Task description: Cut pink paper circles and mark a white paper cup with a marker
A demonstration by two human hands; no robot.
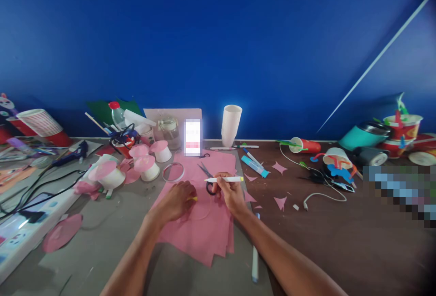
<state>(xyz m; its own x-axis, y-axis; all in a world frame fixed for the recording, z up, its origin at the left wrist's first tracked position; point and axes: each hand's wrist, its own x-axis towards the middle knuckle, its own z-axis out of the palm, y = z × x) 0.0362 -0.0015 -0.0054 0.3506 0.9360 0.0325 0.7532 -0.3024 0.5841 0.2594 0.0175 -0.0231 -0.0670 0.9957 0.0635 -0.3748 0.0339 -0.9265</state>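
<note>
Pink paper sheets (195,246) lie stacked in front of me, with a faint round outline on the top one. My left hand (179,200) is closed over the paper, and a small yellow cap (194,198) shows at its fingertips. In my right hand (230,191) is a white marker (226,179) with yellow ends, held nearly level above the sheets. Black-handled scissors (205,169) lie beneath the marker, one loop right against my right fingers; I cannot tell whether they touch. A tape ring (173,172) rests on the left part of the paper.
Behind the paper stand a bright phone screen (192,137), a glass jar (169,132) and stacked white cups (231,125). Cups with pink discs (146,168) and a power strip (37,232) are left. A glue tube (255,166), pink scraps (279,203) and a white cable (327,194) lie right.
</note>
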